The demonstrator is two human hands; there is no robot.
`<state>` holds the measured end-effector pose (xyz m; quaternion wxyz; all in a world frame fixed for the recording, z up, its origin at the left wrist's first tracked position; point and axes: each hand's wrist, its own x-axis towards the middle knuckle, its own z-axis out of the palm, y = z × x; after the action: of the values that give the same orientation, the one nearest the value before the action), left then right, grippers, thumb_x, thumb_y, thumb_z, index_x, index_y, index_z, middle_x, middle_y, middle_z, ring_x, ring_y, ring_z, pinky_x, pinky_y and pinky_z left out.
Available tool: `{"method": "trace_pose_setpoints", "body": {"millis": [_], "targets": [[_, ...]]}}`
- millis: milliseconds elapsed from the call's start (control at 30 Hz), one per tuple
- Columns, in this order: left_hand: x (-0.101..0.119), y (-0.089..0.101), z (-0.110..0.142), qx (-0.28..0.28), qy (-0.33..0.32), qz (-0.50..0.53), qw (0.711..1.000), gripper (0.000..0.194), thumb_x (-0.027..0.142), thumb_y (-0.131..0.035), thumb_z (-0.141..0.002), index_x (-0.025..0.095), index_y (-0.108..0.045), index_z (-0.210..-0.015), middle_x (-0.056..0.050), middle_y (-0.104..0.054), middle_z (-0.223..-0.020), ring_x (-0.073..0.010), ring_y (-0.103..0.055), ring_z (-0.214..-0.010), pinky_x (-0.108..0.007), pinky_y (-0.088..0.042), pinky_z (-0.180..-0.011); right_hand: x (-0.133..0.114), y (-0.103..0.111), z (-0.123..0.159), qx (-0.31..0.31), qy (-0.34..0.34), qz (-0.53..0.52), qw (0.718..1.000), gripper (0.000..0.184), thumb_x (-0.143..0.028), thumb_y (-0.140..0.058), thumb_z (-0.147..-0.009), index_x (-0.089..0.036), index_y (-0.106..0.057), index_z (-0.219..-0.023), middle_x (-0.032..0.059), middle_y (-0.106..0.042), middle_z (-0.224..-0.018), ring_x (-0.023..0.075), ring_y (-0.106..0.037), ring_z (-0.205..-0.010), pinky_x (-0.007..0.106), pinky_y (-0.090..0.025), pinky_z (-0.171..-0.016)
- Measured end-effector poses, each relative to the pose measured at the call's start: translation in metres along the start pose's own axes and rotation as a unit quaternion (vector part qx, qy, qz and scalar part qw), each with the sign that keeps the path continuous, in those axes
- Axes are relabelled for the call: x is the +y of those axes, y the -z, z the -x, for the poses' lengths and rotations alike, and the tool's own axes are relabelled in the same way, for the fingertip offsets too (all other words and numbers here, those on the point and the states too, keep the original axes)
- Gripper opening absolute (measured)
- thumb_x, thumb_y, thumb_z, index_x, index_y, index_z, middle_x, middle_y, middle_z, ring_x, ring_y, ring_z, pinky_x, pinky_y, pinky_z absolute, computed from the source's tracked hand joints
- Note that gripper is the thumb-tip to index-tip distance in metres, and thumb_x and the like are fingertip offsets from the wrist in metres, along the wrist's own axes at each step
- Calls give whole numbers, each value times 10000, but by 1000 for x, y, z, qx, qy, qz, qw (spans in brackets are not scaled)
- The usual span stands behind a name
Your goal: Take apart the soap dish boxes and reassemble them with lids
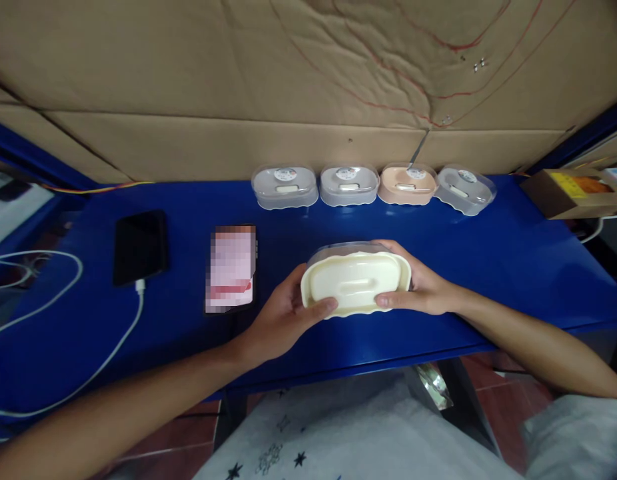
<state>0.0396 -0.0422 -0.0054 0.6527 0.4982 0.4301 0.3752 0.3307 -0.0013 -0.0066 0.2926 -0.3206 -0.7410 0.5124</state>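
Note:
A cream oval plastic box (358, 273) with a wavy rim is held up over the near part of the blue table, its underside tilted towards me. My left hand (293, 307) grips its left end, thumb pressed on the base. At the other end my right hand (418, 283) does the same, its fingers hidden behind the box. A clear plastic lid (341, 249) shows along the box's far side. Beyond my hands, similar lidded boxes stand in a row: a grey box (285, 188), another grey box (348, 187), a peach box (407, 185) and a tilted grey box (466, 191).
A phone with a lit screen (231, 267) lies left of my hands on the blue table (283, 240). Farther left, a dark phone (140, 247) is plugged into a white cable (139, 313). A cardboard box (563, 193) sits at the right, and brown board (188, 147) closes off the back.

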Motion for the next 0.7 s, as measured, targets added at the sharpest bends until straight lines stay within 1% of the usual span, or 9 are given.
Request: {"method": "trace_pose_setpoints", "body": {"millis": [133,233,300,367,400,500,600,667,700], "targets": [[-1,0,2,-17,-13,10,1000,510,457,-888,-896,222,-666,-1291,-80,-761,-1241,-279,-693,-1130,-386,-608,-962,-4,4,0,-9,42,72,996,842,-412,-860,-926,-316,-385,-1614,88,-675,-1441,264,-722,-1187,398,-644,-988],[-1,1,3,-26,-34,-3,999,535,424,-873,-920,244,-622,-1357,-84,-740,-1323,-287,-691,-1198,-404,-583,-1034,-6,11,1,-34,70,136,988,850,-449,-826,-960,-296,-355,-1651,117,-658,-1480,262,-729,-1196,379,-635,-993],[-2,1,3,-27,-47,-15,998,547,407,-858,-939,256,-596,-1394,-96,-711,-1401,-297,-676,-1272,-417,-564,-1082,-6,17,2,-58,75,117,989,807,-563,-748,-1007,-289,-374,-1667,132,-634,-1536,280,-704,-1285,404,-611,-1059],[-3,3,2,-27,-60,-19,998,550,388,-854,-945,268,-589,-1411,-108,-687,-1458,-308,-656,-1340,-429,-549,-1117,-5,20,0,-74,58,58,994,749,-666,-641,-1046,-292,-429,-1659,126,-631,-1561,287,-671,-1364,428,-581,-1121],[-5,4,1,-31,-65,-20,997,554,375,-860,-939,273,-595,-1414,-114,-673,-1488,-314,-644,-1372,-438,-541,-1137,-4,21,-1,-79,46,31,995,724,-683,-626,-1048,-295,-472,-1640,121,-637,-1561,284,-662,-1385,429,-575,-1134],[-10,8,0,-52,-83,-21,995,574,336,-892,-903,282,-631,-1412,-124,-584,-1617,-336,-573,-1486,-475,-484,-1224,-1,19,-5,-106,17,-10,994,680,-596,-753,-1002,-298,-560,-1582,114,-629,-1588,276,-648,-1427,412,-567,-1158],[-15,8,0,-60,-112,-32,991,559,344,-886,-911,294,-651,-1417,-121,-461,-1720,-346,-493,-1567,-474,-443,-1272,-1,16,-5,-147,19,-15,989,823,-507,-869,-928,-309,-500,-1636,121,-594,-1637,285,-623,-1474,421,-547,-1198],[-17,6,0,-49,-105,-24,993,673,362,-891,-910,327,-578,-1505,-121,-445,-1726,-342,-496,-1564,-461,-463,-1259,-3,16,-5,-139,32,9,990,852,-471,-881,-921,-313,-474,-1652,126,-599,-1634,290,-628,-1475,445,-544,-1210],[-16,5,-1,-38,-91,-8,995,767,363,-903,-898,349,-511,-1557,-121,-452,-1715,-336,-521,-1542,-457,-482,-1242,-5,18,-7,-120,44,29,991,829,-462,-881,-921,-313,-489,-1638,127,-600,-1631,297,-624,-1480,465,-541,-1216]]}}
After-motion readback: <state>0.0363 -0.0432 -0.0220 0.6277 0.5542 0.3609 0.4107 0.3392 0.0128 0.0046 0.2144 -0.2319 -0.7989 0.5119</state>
